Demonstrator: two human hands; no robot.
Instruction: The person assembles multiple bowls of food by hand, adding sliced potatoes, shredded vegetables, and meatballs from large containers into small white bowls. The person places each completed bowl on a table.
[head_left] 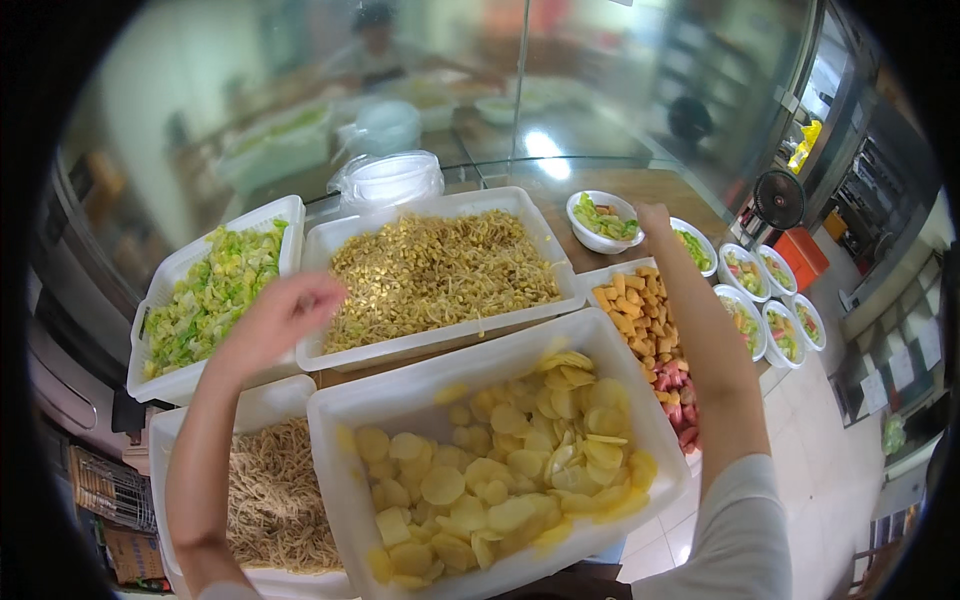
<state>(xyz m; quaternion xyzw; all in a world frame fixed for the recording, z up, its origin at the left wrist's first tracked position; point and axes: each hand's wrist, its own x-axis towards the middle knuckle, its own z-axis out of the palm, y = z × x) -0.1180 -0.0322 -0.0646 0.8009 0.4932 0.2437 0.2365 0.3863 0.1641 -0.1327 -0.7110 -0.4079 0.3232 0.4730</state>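
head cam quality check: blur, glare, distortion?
Head view: heavy fisheye, black corners, tub edges bow toward the rim; left hand smeared by motion blur over the white tub of chopped green cabbage; right hand at the small white bowl sharper; bright glare and reflections on the glass pane.

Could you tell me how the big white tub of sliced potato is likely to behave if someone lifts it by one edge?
The potato tub looks thin-walled, so its rim would probably flex. Its slices pile toward one side, so it would likely feel heavy and lopsided. They look wet, probably sliding when tipped.
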